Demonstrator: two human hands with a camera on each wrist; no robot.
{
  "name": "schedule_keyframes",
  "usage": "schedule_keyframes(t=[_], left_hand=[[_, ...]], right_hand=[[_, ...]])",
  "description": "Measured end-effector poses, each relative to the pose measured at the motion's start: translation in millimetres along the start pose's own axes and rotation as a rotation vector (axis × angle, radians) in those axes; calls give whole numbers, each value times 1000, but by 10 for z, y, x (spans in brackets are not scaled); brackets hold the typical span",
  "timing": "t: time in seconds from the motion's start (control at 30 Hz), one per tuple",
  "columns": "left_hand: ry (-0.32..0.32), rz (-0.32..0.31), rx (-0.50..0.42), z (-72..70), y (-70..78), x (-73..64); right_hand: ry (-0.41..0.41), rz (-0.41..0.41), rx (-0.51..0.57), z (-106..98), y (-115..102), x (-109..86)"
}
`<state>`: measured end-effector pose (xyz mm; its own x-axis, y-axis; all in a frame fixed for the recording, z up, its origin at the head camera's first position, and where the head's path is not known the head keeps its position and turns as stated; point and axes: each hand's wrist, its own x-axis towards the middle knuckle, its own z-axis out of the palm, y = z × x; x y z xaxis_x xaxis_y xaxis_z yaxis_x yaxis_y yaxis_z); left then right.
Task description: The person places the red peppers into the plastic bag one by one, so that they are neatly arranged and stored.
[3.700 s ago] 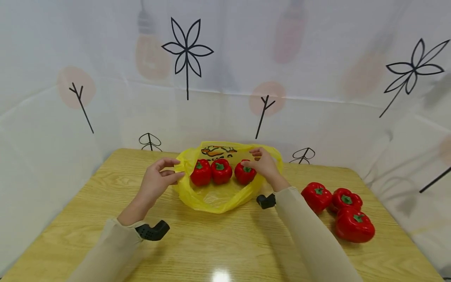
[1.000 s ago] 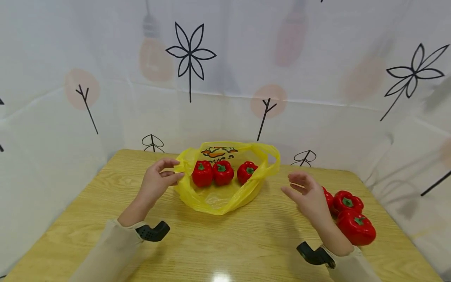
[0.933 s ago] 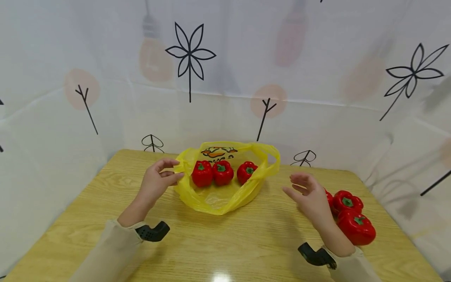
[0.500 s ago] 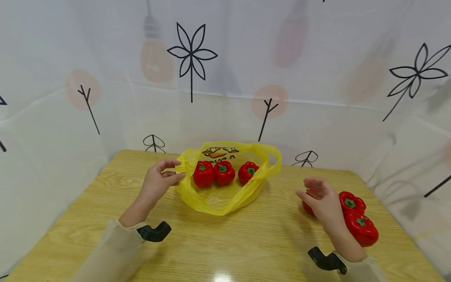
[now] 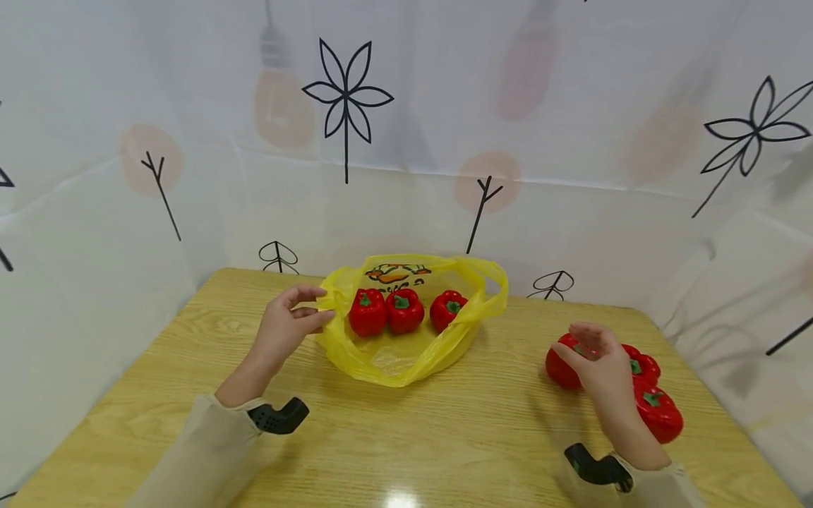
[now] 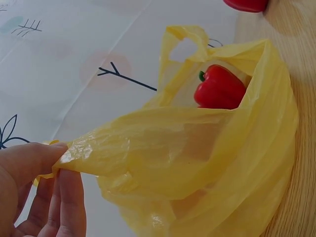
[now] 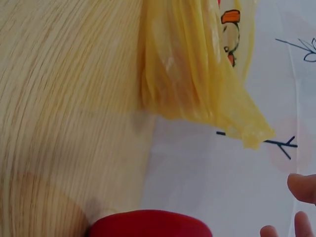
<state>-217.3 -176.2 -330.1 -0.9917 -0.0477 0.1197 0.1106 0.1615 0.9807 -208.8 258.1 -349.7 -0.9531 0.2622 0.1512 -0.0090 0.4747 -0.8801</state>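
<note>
My left hand (image 5: 282, 324) pinches the left edge of a yellow plastic bag (image 5: 394, 370); the left wrist view shows the thumb and fingers (image 6: 71, 202) on the gathered film. Inside the bag, whose mouth stands wide, sit 3 red bell peppers with green stems, the rightmost pepper (image 5: 447, 309) partly behind the bag's rim. Over on the right, my right hand (image 5: 606, 374) hovers with its fingers apart from the thumb, holding nothing. It partly covers the nearest loose bell pepper (image 5: 560, 367); whether it touches it I cannot tell.
Behind and right of that hand lie two more loose bell peppers, a far one (image 5: 646, 365) and a near one (image 5: 662, 418). Everything stands on a wooden table (image 5: 406, 437). A white patterned cloth (image 5: 406, 127) hangs behind the table.
My right hand has let go of the bag's right side and moved right to the loose peppers. The bag's right handle now stands free. My left hand keeps its hold.
</note>
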Motion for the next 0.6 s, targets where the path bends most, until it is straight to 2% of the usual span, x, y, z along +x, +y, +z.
schedule_keyframes(t=[0.3, 0.37, 0.5, 0.6], left_hand=[[2, -3, 4, 20, 2, 10], [2, -5, 6, 18, 5, 13], [4, -10, 10, 13, 3, 21], [6, -13, 12, 20, 6, 22]], right_hand=[[102, 82, 67, -10, 242, 124], [110, 96, 60, -23, 224, 127], [154, 87, 48, -33, 242, 154], [150, 75, 35, -49, 261, 171]])
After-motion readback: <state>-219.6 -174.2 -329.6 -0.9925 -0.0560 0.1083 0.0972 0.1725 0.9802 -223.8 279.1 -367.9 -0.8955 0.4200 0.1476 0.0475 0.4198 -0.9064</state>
